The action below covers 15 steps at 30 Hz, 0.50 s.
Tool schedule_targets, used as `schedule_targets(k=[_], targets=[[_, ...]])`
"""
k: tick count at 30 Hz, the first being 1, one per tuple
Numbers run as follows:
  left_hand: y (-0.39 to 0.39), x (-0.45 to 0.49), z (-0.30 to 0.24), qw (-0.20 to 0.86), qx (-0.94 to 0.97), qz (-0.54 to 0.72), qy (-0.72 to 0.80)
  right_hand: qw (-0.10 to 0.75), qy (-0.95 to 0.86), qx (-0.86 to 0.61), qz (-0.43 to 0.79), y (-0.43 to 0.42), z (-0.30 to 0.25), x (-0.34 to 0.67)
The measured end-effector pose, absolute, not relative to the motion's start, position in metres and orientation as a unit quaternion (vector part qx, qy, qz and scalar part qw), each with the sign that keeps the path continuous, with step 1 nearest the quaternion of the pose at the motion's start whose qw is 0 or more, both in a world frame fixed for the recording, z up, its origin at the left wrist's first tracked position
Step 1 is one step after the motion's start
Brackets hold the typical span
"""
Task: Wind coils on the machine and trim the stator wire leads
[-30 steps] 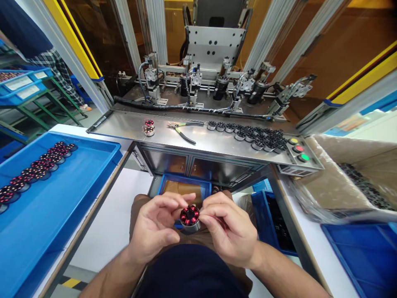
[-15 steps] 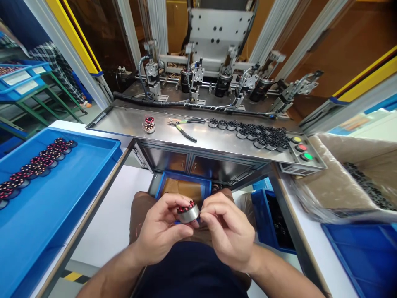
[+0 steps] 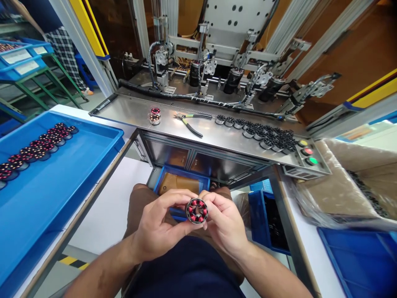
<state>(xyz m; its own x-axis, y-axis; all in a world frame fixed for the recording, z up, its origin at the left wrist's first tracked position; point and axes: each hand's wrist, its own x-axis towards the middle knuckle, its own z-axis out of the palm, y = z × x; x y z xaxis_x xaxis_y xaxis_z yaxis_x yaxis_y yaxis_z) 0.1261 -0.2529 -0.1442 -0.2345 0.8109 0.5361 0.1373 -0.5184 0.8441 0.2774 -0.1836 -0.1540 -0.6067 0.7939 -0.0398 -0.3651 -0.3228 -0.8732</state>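
Note:
A motor stator (image 3: 190, 218), a ring with red wire coils inside, is held over my lap with its open face toward me. My left hand (image 3: 159, 223) is closed round its left side, thumb below and fingers above. The fingers of my right hand (image 3: 226, 223) are closed at its right edge, thumb and forefinger against it; whether they also pinch a wire end is hidden. On the steel ledge beyond, two wound stators (image 3: 155, 119) stand next to cutting pliers (image 3: 190, 123) with black and green handles. Farther right, several black unwound stators (image 3: 257, 131) sit in rows.
At left, a blue tray (image 3: 89, 182) bears rows of wound stators (image 3: 40, 151). A winding machine (image 3: 232, 78) rises behind the ledge, with coloured buttons (image 3: 307, 152) at its right end. A lined carton (image 3: 338, 186) and blue bins (image 3: 259, 223) are at right. Another person (image 3: 63, 49) stands far left.
The stator has turned from side-on to show its coil-filled face. My right hand has moved in against its edge. The camera view has shifted slightly.

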Motion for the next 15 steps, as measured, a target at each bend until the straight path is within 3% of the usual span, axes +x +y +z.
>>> schedule_targets(k=[15], targets=[[-0.2598,0.1233,-0.1467,0.274,0.596,0.636,0.407,0.381,-0.493,-0.249,0.741,-0.1838,-0.1520,0.2819]])
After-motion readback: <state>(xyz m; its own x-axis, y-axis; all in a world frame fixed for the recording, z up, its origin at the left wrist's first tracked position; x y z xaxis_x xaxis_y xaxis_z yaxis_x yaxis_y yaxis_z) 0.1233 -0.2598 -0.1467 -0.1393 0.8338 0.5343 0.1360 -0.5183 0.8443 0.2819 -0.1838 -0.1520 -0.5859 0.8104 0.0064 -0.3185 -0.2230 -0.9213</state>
